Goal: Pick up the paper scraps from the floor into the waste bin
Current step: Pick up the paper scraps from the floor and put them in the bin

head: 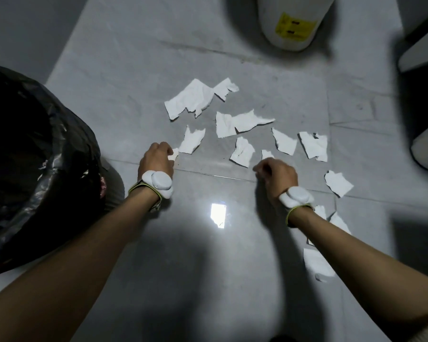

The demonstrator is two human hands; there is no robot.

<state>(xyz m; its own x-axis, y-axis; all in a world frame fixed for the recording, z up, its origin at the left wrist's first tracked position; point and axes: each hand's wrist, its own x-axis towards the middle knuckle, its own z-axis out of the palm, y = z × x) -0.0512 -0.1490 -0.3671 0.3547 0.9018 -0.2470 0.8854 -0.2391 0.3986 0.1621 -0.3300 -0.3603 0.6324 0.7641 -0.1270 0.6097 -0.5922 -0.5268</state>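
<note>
Head view: left hand [156, 157] pinches a small scrap [174, 154] mid-frame — right hand [275, 172] curled, perhaps gripping another; bin [67, 154] waits left.

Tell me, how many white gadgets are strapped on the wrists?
2. One white gadget sits on the left wrist, the other white gadget on the right wrist. None look hidden.
</note>
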